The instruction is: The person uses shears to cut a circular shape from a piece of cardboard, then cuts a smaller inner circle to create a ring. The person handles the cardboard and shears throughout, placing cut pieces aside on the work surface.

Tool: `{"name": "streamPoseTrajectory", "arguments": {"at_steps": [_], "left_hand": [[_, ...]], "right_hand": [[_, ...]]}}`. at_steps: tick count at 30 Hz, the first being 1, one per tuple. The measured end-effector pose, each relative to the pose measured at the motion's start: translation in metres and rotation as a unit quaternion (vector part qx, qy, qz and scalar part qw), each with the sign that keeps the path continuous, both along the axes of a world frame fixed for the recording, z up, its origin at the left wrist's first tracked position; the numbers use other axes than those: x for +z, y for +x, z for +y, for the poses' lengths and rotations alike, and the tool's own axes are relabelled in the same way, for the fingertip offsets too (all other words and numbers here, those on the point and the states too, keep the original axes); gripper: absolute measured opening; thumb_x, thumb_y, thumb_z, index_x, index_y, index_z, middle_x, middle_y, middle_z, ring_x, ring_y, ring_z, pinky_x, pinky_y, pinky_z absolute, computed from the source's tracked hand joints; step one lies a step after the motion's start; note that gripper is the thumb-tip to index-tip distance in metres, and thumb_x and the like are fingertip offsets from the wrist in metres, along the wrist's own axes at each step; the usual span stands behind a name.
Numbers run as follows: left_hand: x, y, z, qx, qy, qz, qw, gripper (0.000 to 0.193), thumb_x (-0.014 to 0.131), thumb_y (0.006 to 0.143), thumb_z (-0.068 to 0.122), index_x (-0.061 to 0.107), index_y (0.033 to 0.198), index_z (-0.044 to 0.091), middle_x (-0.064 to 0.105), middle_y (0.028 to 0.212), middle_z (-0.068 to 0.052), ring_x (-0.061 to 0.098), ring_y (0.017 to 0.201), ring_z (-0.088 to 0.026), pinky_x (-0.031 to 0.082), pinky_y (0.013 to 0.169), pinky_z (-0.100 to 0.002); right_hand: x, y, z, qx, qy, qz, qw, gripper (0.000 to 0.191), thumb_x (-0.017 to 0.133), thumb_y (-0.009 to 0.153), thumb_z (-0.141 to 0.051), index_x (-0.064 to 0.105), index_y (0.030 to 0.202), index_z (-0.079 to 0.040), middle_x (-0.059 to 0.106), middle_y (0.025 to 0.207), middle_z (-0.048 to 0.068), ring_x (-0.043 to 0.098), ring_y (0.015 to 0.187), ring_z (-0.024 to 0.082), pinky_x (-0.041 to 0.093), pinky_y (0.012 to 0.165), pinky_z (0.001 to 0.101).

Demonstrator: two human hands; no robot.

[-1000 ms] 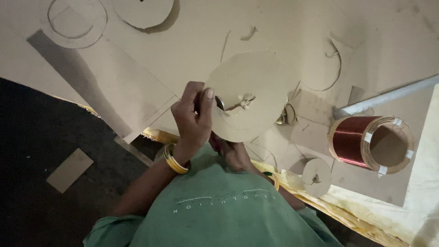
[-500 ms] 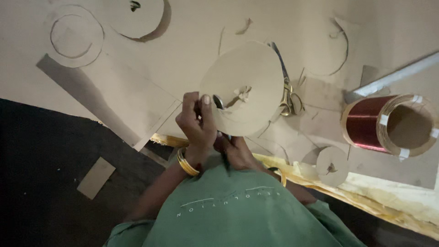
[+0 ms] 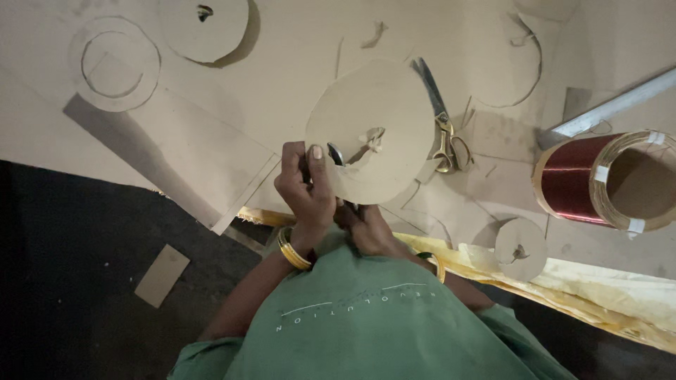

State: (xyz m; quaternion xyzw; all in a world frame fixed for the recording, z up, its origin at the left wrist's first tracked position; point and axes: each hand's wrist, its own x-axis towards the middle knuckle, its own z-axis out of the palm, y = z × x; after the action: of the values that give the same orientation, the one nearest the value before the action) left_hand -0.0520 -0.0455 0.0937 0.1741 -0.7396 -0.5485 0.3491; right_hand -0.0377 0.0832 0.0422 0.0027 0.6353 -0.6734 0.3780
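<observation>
Cardboard disc, round, tan (image 3: 377,119) pinched by left hand (image 3: 304,188); right hand (image 3: 365,224) beneath, grip unclear; metal blade (image 3: 335,153) near thumb; slip could nick it.

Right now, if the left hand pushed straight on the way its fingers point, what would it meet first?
The left hand already grips the edge of the cardboard disc, so the disc comes first. Beyond it, probably bare cardboard sheet; depth is unclear.

Cardboard disc (image 3: 384,134) at centre above both hands, scissors (image 3: 443,127) touching it at 3 o'clock, wire spool (image 3: 605,179) farther right, small disc (image 3: 521,248) at 5 o'clock, cut circle (image 3: 204,28) at 11 o'clock.
</observation>
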Motion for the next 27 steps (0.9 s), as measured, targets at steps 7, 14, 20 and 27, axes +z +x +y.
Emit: {"name": "streamPoseTrajectory", "arguments": {"at_steps": [7,14,20,27], "left_hand": [[0.03,-0.011,-0.026,-0.09,0.014,-0.019,0.996,0.018,0.059,0.109,0.018,0.055,0.099,0.004,0.048,0.071,0.002,0.042,0.064,-0.004,0.037,0.055,-0.026],[0.047,-0.032,-0.069,-0.195,-0.095,-0.1,0.971,0.022,0.066,0.103,0.015,0.054,0.09,0.002,0.043,0.064,0.0,0.039,0.058,-0.005,0.036,0.052,-0.026],[0.036,-0.011,-0.045,-0.109,-0.076,-0.061,0.989,0.02,0.065,0.105,0.013,0.055,0.092,0.003,0.038,0.066,-0.001,0.035,0.057,-0.006,0.031,0.052,-0.027],[0.023,-0.003,-0.045,-0.115,-0.047,-0.074,0.99,0.022,0.065,0.107,0.015,0.054,0.093,0.003,0.039,0.068,0.0,0.035,0.062,-0.005,0.031,0.055,-0.026]], "right_hand": [[0.018,-0.012,0.005,0.013,0.019,0.04,0.999,0.013,0.053,0.108,-0.013,0.052,0.102,-0.002,0.048,0.078,0.001,0.043,0.07,0.014,0.04,0.062,0.0318],[0.03,-0.009,0.006,0.057,-0.014,0.05,0.997,0.014,0.052,0.108,-0.013,0.049,0.098,-0.005,0.045,0.078,0.002,0.041,0.069,0.014,0.038,0.061,0.032],[0.034,-0.01,0.011,0.094,0.016,0.045,0.994,0.016,0.051,0.107,-0.017,0.059,0.106,-0.004,0.058,0.079,0.003,0.052,0.071,0.012,0.048,0.064,0.0299],[0.016,-0.01,0.018,0.139,0.02,0.039,0.989,0.022,0.051,0.105,-0.02,0.063,0.114,-0.003,0.068,0.095,0.004,0.06,0.085,0.013,0.052,0.078,0.0296]]}}
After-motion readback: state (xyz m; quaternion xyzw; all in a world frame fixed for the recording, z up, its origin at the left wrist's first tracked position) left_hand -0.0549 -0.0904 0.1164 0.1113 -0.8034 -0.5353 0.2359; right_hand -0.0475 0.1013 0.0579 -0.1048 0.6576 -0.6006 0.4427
